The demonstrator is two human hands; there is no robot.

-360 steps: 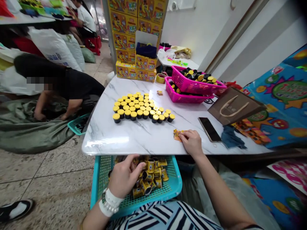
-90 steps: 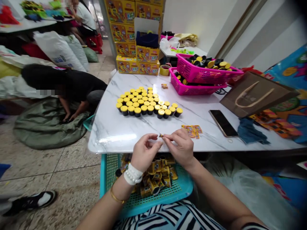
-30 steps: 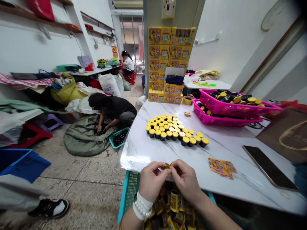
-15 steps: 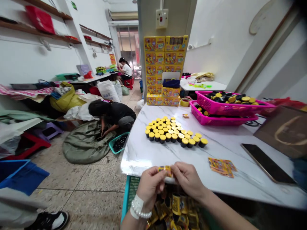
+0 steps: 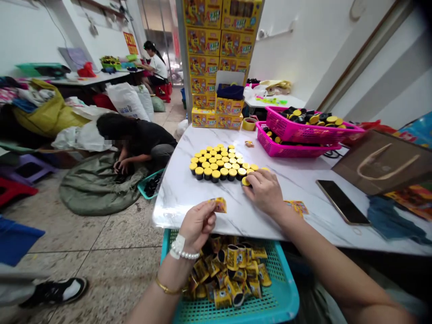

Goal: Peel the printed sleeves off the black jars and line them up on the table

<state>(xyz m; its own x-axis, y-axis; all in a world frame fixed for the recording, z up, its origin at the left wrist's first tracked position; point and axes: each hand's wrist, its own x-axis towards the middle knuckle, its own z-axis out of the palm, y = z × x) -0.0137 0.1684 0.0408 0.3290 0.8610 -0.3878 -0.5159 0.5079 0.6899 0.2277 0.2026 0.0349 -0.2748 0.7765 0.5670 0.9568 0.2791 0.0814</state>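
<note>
My left hand (image 5: 199, 222) pinches a small printed yellow-orange label (image 5: 220, 205) over the table's front edge. Farther right, my right hand (image 5: 265, 191) has its fingers closed round a small black tub with a yellow lid (image 5: 245, 181) at the near side of a group. That group of yellow-lidded tubs (image 5: 216, 174) stands upright in close rows on the white marbled table (image 5: 189, 202). Partly behind my right forearm lies a small pile of printed labels (image 5: 299, 207). Below the table edge, a teal basket (image 5: 286, 288) holds many black pieces wrapped in yellow labels (image 5: 232, 288).
Two stacked pink baskets (image 5: 303, 130) of tubs stand at the back right, near a tape roll (image 5: 249, 124). A phone (image 5: 342, 202) and a brown paper bag (image 5: 381, 166) lie right. Yellow boxes (image 5: 202, 67) are stacked behind. A co-worker (image 5: 135, 137) crouches on the left.
My right hand has left the label at my left hand and reached forward to a yellow-lidded tub. My left hand keeps the label. The view has shifted, showing more of the teal basket.
</note>
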